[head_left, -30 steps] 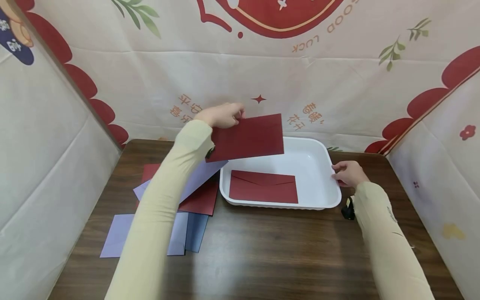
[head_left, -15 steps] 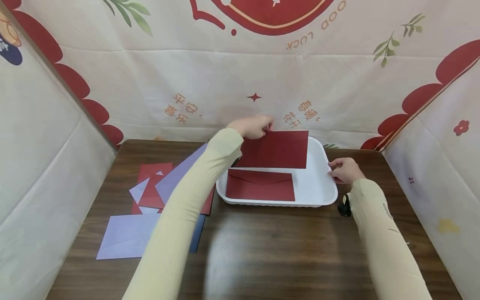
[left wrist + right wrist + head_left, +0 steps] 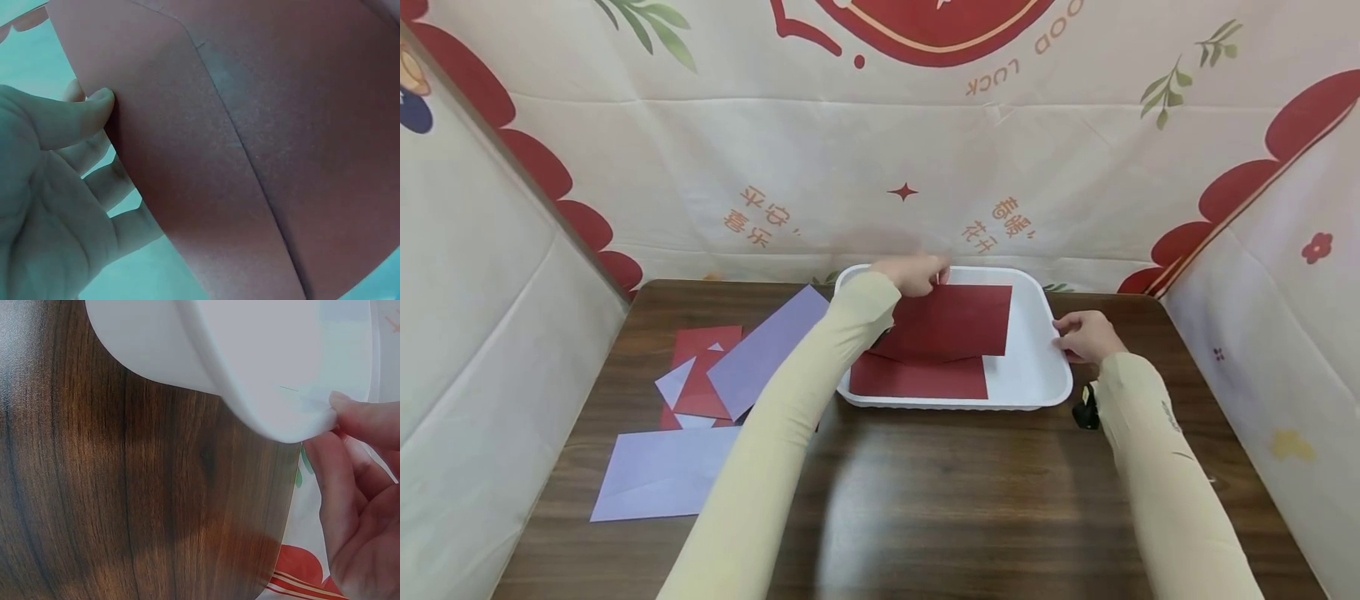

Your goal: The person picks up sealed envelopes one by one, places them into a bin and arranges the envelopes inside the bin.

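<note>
My left hand (image 3: 916,273) pinches the far edge of a dark red envelope (image 3: 958,321), held over the white tray (image 3: 1033,379). In the left wrist view the thumb lies on the near face of this envelope (image 3: 175,125), fingers behind it, and a flap line runs across the paper. Beneath it, a second red envelope (image 3: 917,380) lies in the tray, partly covered. My right hand (image 3: 1088,335) grips the tray's right rim. The right wrist view shows thumb and fingers pinching that rim (image 3: 275,431).
Left of the tray lie a purple envelope (image 3: 767,354), a red envelope with pale triangles showing (image 3: 703,383), and another purple envelope (image 3: 662,475) nearer the front. A printed cloth (image 3: 820,150) hangs behind the wooden table (image 3: 970,500).
My left hand has carried the red envelope rightward from above the pile and lowered it over the tray, covering part of the envelope there. My right hand keeps its grip on the rim.
</note>
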`<state>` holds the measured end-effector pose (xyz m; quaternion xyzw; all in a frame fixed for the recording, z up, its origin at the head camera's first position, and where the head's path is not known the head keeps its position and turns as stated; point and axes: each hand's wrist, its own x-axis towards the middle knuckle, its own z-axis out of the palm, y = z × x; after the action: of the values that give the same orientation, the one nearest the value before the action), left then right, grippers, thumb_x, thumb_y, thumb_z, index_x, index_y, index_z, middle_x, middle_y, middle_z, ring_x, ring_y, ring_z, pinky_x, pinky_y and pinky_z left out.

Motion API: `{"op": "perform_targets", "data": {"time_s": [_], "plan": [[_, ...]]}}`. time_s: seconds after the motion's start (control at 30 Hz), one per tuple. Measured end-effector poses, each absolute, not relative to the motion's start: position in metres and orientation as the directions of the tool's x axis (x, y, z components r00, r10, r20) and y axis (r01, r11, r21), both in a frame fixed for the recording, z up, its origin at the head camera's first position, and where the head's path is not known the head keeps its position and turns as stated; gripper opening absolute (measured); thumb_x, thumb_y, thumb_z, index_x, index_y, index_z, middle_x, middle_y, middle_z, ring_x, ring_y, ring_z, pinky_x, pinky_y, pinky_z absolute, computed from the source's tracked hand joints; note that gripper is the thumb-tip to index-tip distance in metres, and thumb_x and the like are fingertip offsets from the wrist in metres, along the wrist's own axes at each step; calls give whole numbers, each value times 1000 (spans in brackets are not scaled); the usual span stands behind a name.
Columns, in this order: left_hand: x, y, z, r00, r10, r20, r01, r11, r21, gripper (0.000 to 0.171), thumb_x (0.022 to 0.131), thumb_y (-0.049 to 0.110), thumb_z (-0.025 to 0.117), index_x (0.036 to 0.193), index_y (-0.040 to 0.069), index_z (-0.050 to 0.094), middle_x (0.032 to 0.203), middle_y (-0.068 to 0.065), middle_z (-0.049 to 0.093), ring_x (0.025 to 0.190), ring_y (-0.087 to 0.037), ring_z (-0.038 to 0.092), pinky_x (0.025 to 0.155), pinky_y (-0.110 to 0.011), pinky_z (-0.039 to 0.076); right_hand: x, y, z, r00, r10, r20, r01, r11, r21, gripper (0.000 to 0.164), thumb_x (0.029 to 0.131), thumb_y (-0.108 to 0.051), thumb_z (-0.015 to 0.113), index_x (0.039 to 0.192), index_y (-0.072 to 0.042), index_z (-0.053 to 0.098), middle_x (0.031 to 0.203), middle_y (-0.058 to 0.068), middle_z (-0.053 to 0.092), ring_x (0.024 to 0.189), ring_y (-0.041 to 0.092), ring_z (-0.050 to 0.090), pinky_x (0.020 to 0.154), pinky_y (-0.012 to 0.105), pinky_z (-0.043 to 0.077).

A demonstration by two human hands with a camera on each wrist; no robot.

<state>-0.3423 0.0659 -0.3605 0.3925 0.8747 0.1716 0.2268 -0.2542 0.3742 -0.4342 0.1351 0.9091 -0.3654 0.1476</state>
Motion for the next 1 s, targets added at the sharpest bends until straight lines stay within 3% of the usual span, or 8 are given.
{"op": "perform_targets", "data": {"time_s": [0.2, 0.5, 0.77, 1.0], "plan": [[-341, 67, -379, -593, 749, -296, 600, 656, 458, 24, 84, -9, 34, 95, 8, 47, 105, -4, 52, 93, -17, 45, 75, -25, 37, -253, 371, -431, -920, 144, -364, 355, 695, -625, 41, 80, -7, 66, 116, 9, 53, 87, 17, 56, 70, 21, 58, 69, 40, 53], [-337, 68, -396, -614, 703, -360, 600, 712, 366, 28, 85, -6, 38, 103, 12, 50, 110, -3, 55, 92, -14, 48, 74, -25, 38, -252, 369, -428, -920, 141, -365, 354, 697, -624, 42, 82, -8, 64, 118, 9, 52, 85, 16, 57, 72, 25, 59, 72, 42, 52], [-333, 70, -408, -613, 679, -405, 584, 734, 346, 30, 85, -6, 39, 106, 12, 51, 114, -3, 56, 96, -14, 49, 76, -26, 39, -251, 369, -427, -923, 129, -363, 345, 696, -629, 41, 81, -7, 64, 117, 10, 52, 80, 13, 57, 69, 21, 57, 66, 37, 53], [-327, 69, -413, -614, 663, -428, 578, 747, 329, 31, 86, -6, 40, 110, 11, 50, 117, -4, 56, 103, -15, 51, 79, -26, 41, -252, 371, -430, -925, 140, -352, 345, 697, -629, 39, 80, -5, 64, 115, 10, 54, 87, 17, 58, 67, 18, 58, 65, 37, 53]]}}
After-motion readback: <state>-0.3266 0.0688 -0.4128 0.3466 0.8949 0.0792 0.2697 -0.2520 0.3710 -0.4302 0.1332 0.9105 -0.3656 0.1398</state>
